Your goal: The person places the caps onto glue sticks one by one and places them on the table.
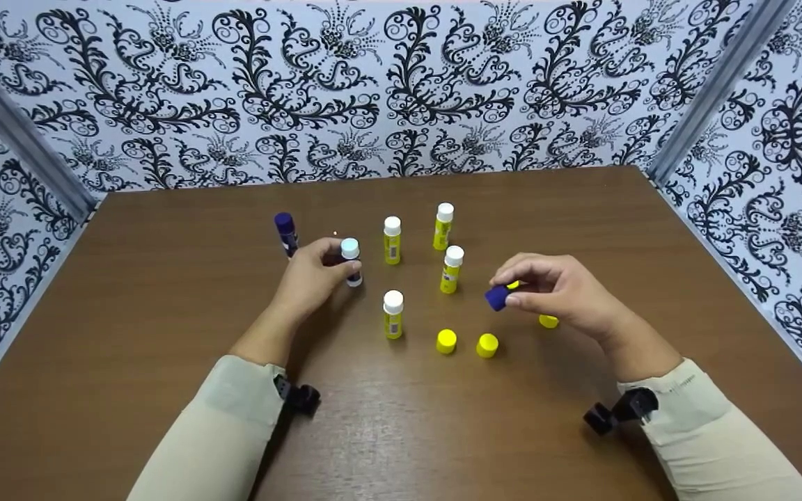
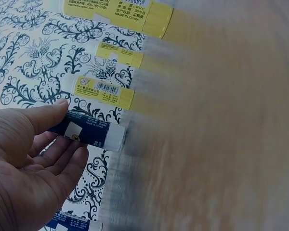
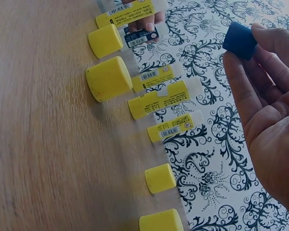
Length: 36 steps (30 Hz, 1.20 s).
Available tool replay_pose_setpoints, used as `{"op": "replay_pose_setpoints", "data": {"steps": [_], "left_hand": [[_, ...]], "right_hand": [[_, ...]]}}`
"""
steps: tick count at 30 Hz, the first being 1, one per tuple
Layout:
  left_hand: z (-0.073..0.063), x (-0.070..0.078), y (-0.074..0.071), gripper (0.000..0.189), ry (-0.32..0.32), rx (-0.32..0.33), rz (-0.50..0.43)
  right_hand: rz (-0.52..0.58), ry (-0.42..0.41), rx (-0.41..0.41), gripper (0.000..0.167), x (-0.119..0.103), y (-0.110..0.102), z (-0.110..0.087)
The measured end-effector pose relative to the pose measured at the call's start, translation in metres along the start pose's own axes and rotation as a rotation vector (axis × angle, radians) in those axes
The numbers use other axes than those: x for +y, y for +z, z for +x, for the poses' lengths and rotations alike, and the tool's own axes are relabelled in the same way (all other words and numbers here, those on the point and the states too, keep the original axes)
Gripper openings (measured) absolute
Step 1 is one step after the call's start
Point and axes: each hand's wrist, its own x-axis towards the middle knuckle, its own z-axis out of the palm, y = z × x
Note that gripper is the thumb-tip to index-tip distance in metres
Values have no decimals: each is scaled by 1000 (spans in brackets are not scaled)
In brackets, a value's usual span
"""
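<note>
Navy glue stick [image 2: 91, 129], white-topped, uncapped, upright, dark blue cap [image 1: 496, 298], tilted, well apart

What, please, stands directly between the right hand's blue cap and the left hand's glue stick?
In the head view, a white-topped yellow glue stick stands there.

Purple cap [image 1: 496, 298] in right hand [image 1: 567, 287]

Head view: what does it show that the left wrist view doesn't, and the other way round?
Only the head view shows the right hand pinching a dark blue cap, the yellow caps and the sleeves.

Only the left wrist view shows the left hand from its palm side, and readable "MADE IN CHINA" print.

Both show that hand holding a navy glue stick, several yellow glue sticks, the swirl-patterned wall and the brown table.
</note>
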Motion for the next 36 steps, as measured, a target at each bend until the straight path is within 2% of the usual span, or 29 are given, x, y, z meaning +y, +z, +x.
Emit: {"op": "replay_pose_setpoints", "data": {"steps": [8,21,27,36], "left_hand": [[1,1,-1,38,14,4,-5],[-4,11,-3,33,36,29,-7],[-8,17,-6,32,38,38,-51],[-14,27,-6,32,60,60,-112]], "right_hand": [[-13,14,11,24,-3,0,0],[4,17,48,24,-10,1,-1],[47,-15,53,25,-11,1,1],[52,7,61,24,-17,5,9]]}}
